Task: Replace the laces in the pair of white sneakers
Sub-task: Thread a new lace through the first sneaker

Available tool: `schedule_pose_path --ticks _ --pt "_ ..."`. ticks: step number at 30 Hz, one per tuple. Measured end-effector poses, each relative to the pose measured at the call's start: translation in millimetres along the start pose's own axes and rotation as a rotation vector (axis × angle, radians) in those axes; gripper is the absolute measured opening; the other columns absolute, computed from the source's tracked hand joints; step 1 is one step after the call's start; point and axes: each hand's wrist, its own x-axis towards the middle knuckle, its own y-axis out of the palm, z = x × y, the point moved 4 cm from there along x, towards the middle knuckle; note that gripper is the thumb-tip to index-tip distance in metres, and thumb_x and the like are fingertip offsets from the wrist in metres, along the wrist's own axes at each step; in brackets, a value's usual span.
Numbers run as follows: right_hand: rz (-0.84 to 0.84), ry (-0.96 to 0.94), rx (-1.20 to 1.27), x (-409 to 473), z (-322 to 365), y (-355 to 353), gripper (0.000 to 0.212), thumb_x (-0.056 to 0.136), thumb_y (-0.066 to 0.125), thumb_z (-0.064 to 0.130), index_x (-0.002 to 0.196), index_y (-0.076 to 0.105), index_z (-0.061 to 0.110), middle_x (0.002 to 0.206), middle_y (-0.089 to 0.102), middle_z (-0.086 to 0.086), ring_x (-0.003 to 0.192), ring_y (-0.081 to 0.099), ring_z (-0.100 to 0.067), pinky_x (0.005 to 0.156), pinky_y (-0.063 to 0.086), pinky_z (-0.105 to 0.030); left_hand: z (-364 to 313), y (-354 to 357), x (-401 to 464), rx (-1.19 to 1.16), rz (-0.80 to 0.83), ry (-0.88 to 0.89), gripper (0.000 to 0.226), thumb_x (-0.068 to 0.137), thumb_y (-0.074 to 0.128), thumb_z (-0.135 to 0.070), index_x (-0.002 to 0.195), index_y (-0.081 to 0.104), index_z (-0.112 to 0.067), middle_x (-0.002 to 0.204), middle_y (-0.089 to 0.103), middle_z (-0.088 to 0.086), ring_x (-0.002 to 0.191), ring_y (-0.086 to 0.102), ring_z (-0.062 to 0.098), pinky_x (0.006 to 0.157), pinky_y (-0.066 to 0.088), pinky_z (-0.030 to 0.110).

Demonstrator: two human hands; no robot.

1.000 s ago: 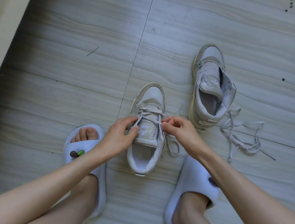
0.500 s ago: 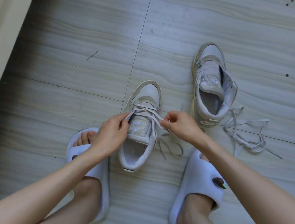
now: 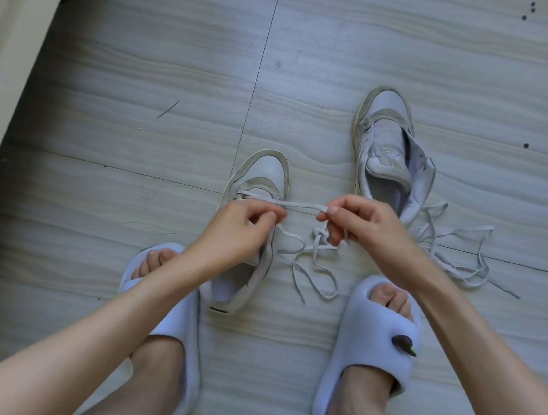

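A white sneaker [image 3: 264,175] stands on the floor between my feet, toe pointing away. My left hand [image 3: 240,229] lies over its tongue, fingers curled on the lace beside the eyelets. My right hand [image 3: 363,227] pinches a loop of that grey-white lace [image 3: 295,205], stretched taut to the right from the lower eyelets. The lace's loose ends [image 3: 309,273] trail on the floor to the right of the shoe. The second white sneaker [image 3: 388,152] lies further off to the right with no lace, its tongue pulled open. Another loose lace [image 3: 460,251] lies tangled beside it.
My feet wear pale blue slides, the left slide [image 3: 177,312] and the right slide [image 3: 376,344], either side of the near sneaker. The floor [image 3: 180,58] is grey wood-grain tile. A cream wall or furniture edge [image 3: 9,19] runs along the left.
My right hand has pulled the lace out sideways to the right, so it is now taut and longer. My left hand has shifted over the tongue. More loose lace lies on the floor.
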Motion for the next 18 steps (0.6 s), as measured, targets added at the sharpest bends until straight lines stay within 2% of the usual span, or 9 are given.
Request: schedule_pose_path --ticks 2,4,7,9,11,12,14,16,18 --pt "0.051 0.0 -0.01 -3.2 2.9 6.1 0.02 0.094 0.05 0.009 0.077 0.063 0.008 0.057 0.053 -0.004 0.052 0.048 -0.007 0.054 0.038 -0.012 -5.6 10.3 -1.0 -0.06 0.164 -0.029 0.031 0.093 0.044 -0.006 0.113 0.065 -0.016 0.106 0.065 -0.015 0.097 0.055 0.005 0.074 0.038 0.004" --pt "0.075 0.003 -0.017 -5.4 2.4 9.9 0.021 0.094 0.05 0.01 0.078 0.062 0.005 0.055 0.052 -0.004 0.049 0.047 -0.004 0.053 0.037 -0.01 -8.0 11.8 -4.2 -0.338 0.267 -0.069 0.035 0.093 0.042 -0.002 0.121 0.061 -0.012 0.121 0.064 -0.004 0.112 0.055 0.009 0.083 0.042 0.015" --pt "0.066 0.001 -0.051 -5.3 -3.3 12.3 0.024 0.095 0.049 0.013 0.075 0.062 0.007 0.054 0.052 -0.001 0.048 0.046 -0.001 0.054 0.038 -0.008 -6.3 1.3 -7.4 -0.856 0.328 -0.143 0.038 0.088 0.052 -0.012 0.125 0.054 -0.013 0.125 0.062 0.008 0.117 0.057 0.019 0.097 0.047 0.032" --pt "0.072 0.002 -0.092 -5.0 -7.9 13.0 0.024 0.094 0.05 0.015 0.074 0.062 0.011 0.056 0.053 0.0 0.051 0.048 -0.003 0.057 0.039 -0.01 -5.1 -8.9 -6.4 -0.975 0.358 -0.129 0.045 0.078 0.067 -0.021 0.122 0.056 -0.014 0.124 0.062 0.011 0.116 0.058 0.024 0.1 0.046 0.04" --pt "0.086 0.015 -0.133 -5.3 -12.9 12.2 0.023 0.094 0.051 0.016 0.074 0.063 0.014 0.058 0.054 -0.001 0.055 0.05 -0.007 0.062 0.041 -0.015 -1.5 -23.1 -1.9 -1.133 0.329 -0.128 0.053 0.061 0.082 -0.025 0.111 0.066 -0.013 0.123 0.062 0.013 0.114 0.059 0.026 0.098 0.047 0.043" --pt "0.086 0.022 -0.141 -5.8 -14.4 11.3 0.024 0.094 0.05 0.017 0.074 0.063 0.016 0.058 0.054 0.0 0.057 0.051 -0.008 0.065 0.041 -0.02 0.4 -31.9 1.6 -1.248 0.284 -0.135 0.053 0.057 0.083 -0.022 0.107 0.068 -0.009 0.122 0.063 0.013 0.113 0.06 0.027 0.096 0.047 0.044" --pt "0.062 0.023 -0.127 -6.7 -15.2 8.1 0.025 0.095 0.05 0.016 0.074 0.063 0.016 0.056 0.055 0.003 0.057 0.051 -0.009 0.067 0.041 -0.026 5.3 -48.5 6.6 -1.454 0.174 -0.145 0.051 0.06 0.075 -0.012 0.109 0.064 -0.004 0.122 0.063 0.013 0.112 0.061 0.027 0.095 0.047 0.048" --pt "0.035 0.013 -0.117 -7.3 -13.4 5.1 0.025 0.095 0.049 0.015 0.074 0.063 0.015 0.055 0.055 0.003 0.057 0.05 -0.01 0.068 0.04 -0.032 11.8 -57.5 8.9 -1.542 0.106 -0.138 0.048 0.064 0.069 -0.01 0.111 0.057 -0.007 0.125 0.061 0.013 0.115 0.059 0.029 0.095 0.045 0.051" --pt "0.028 0.01 -0.127 -8.1 -11.2 4.5 0.025 0.095 0.049 0.015 0.074 0.064 0.015 0.054 0.054 0.003 0.059 0.049 -0.015 0.068 0.038 -0.035 15.5 -53.6 8.9 -1.53 0.157 -0.138 0.045 0.065 0.072 -0.01 0.105 0.053 -0.017 0.129 0.058 0.014 0.118 0.056 0.035 0.096 0.042 0.054"
